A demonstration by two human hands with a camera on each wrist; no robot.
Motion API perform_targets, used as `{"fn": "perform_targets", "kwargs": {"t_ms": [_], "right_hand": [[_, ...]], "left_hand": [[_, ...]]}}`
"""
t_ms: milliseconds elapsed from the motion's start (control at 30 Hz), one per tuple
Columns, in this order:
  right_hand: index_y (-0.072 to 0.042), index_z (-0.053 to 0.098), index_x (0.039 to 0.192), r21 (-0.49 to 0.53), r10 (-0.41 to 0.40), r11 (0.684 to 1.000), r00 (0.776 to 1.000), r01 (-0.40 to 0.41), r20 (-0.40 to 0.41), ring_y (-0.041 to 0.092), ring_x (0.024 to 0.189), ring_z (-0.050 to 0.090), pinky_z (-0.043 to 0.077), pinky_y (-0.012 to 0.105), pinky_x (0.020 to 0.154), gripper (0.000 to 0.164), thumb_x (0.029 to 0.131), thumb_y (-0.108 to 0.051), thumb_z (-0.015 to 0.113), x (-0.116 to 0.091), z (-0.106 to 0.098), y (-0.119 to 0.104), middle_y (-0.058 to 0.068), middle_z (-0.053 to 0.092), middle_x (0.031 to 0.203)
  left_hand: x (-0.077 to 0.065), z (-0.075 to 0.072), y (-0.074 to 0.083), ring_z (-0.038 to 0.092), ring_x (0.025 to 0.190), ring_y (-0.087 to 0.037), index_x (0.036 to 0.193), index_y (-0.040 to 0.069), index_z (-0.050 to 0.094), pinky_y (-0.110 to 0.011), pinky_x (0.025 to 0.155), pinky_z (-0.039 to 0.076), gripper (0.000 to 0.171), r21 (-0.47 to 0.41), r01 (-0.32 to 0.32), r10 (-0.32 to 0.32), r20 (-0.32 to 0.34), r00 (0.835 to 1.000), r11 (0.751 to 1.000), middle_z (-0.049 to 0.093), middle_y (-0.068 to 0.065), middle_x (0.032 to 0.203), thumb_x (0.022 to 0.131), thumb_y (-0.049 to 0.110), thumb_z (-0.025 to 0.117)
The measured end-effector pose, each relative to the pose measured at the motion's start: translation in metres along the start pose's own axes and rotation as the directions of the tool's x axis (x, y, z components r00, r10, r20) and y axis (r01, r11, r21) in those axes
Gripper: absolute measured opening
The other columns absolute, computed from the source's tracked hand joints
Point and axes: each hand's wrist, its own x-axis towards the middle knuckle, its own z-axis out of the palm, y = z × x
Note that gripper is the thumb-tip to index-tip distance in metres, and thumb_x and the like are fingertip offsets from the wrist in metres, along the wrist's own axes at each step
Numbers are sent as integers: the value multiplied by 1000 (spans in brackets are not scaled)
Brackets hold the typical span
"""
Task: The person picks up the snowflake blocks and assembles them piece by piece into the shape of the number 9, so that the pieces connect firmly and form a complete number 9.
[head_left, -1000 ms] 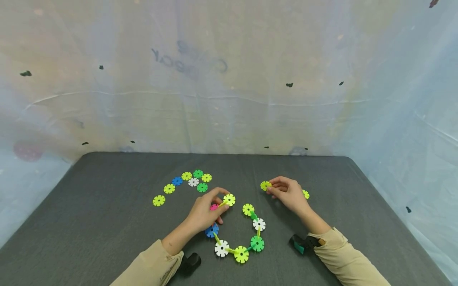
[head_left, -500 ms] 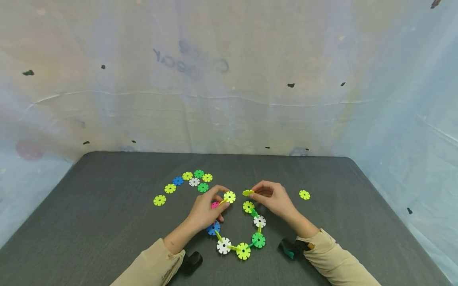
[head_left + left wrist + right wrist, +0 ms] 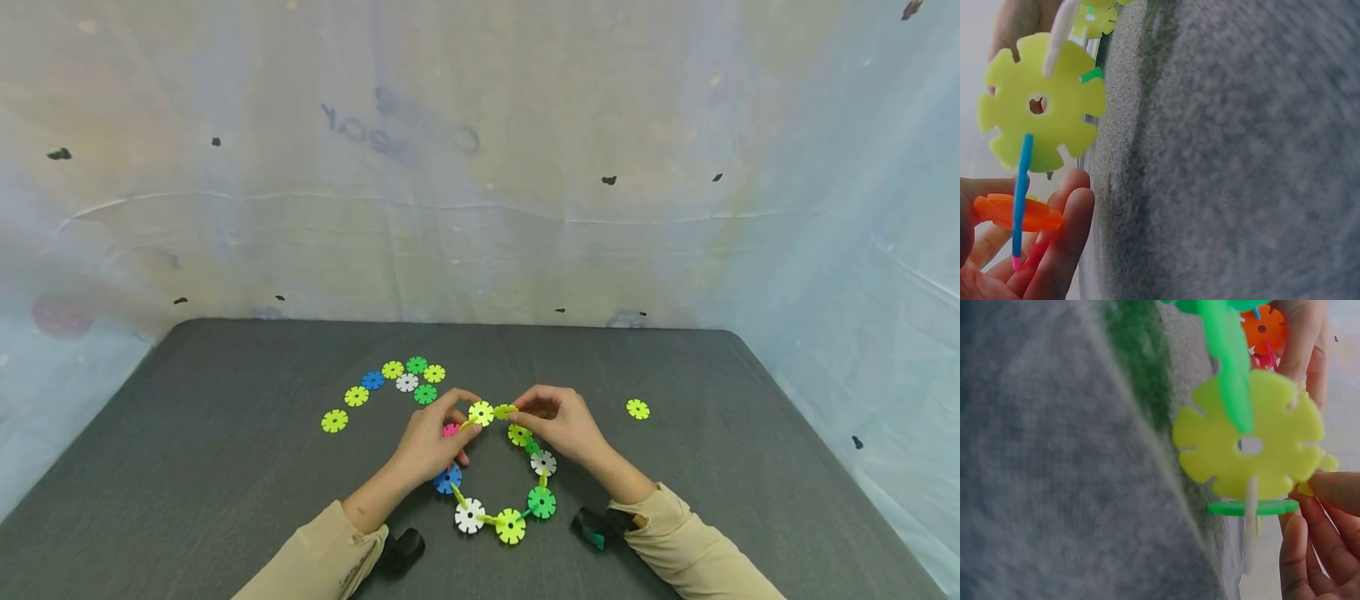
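A chain of interlocking plastic discs with notched rims curves across the table, its white disc [image 3: 469, 516] and green disc [image 3: 542, 502] near the front. My left hand [image 3: 427, 442] pinches the chain's upper left end, beside a yellow disc [image 3: 481, 413] and a pink disc [image 3: 451, 430]. Between thumb and fingers, my right hand [image 3: 562, 425] holds a separate yellow disc [image 3: 505, 412] edge to edge with that end; whether the notches engage I cannot tell. Below the right hand lies the chain's other end, a yellow disc [image 3: 518, 434]. The left wrist view shows an orange disc [image 3: 1022, 212] at the left fingers.
Several loose discs lie back left, among them a blue disc [image 3: 372, 380], a white disc [image 3: 407, 382] and a yellow disc [image 3: 334, 421]. One yellow disc [image 3: 638, 409] lies at the right. The grey table [image 3: 225, 500] meets a plastic sheet [image 3: 480, 250] behind.
My right hand has moved left with its yellow disc, from near the loose disc on the right up to the chain end in my left hand. The left hand has barely moved.
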Motion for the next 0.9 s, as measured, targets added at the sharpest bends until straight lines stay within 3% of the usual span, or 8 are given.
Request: {"fn": "perform_targets", "kwargs": {"t_ms": [633,900], "right_hand": [[4,70,94,49,10,999,1000,-10,-4,38,75,67,52,23,61,10,86,-3,69,0,5,5,20,71,90],[3,74,89,91,4,996,1000,-1,-30,28,71,70,54,25,59,9,83,-5,73,7,13,31,18,73,86]], "left_hand": [[-2,1,-1,65,54,-14,126,12,57,-29,44,48,34,-43,-4,4,-6,1000,999,66,-19,108,93,14,64],[-4,4,-1,66,51,-15,127,9,58,-29,40,48,35,-123,8,-11,-23,1000,992,65,-21,113,92,11,64]]}}
